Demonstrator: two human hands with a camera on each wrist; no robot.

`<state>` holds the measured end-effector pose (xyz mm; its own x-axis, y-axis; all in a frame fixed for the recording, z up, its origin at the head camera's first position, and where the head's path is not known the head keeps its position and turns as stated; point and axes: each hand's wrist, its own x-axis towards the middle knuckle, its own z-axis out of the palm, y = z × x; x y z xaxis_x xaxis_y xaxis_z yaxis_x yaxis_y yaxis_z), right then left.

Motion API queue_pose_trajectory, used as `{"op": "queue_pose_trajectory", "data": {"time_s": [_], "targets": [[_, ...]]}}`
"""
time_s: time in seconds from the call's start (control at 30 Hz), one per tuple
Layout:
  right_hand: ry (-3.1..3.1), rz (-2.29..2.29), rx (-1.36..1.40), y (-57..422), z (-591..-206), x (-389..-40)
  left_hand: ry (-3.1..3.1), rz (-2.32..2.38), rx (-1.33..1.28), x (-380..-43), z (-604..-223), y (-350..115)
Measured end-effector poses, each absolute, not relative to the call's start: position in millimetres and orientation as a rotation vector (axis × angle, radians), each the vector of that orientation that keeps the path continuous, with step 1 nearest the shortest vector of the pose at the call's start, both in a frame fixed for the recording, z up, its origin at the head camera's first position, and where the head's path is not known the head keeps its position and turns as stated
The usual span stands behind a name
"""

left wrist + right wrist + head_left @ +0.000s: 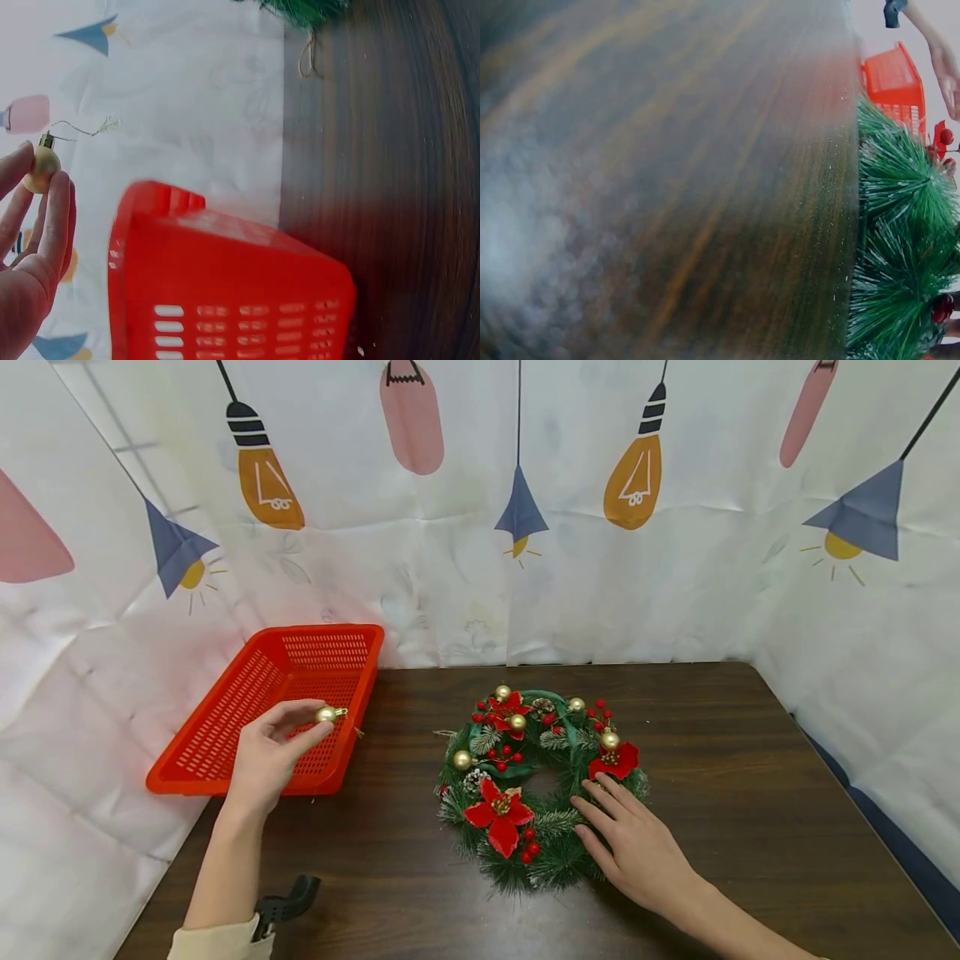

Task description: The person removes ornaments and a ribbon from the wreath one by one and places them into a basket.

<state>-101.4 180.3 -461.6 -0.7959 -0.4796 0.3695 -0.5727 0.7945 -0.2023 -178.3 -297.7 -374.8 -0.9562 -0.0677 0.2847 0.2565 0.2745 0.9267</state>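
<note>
My left hand (pixel 272 752) pinches a small gold ball ornament (pixel 326 714) between thumb and fingertips, above the red basket. In the left wrist view a thin cord trails from the cap of the gold ball ornament (pixel 43 169). A green wreath (pixel 551 847) lies flat on the table, dressed with red poinsettias, berries, pinecones and several gold balls. With fingers spread and fairly straight, my right hand (pixel 637 843) rests on the wreath's right side, just below a red poinsettia (pixel 617 762).
The red plastic basket (pixel 258 693) stands at the back left of the dark wooden table (pixel 720 752). Behind it hangs a white curtain (pixel 450 568) printed with lamps and bulbs. A black strap mount (pixel 288 906) sits on my left wrist.
</note>
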Motion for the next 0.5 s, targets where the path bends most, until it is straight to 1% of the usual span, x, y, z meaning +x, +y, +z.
{"op": "queue_pose_trajectory", "data": {"time_s": [0.5], "targets": [[-2.672, 0.435, 0.813, 180.5, -461.5, -101.5, -2.233, -1.778, -0.015, -184.4, -387.9, -328.8]]}}
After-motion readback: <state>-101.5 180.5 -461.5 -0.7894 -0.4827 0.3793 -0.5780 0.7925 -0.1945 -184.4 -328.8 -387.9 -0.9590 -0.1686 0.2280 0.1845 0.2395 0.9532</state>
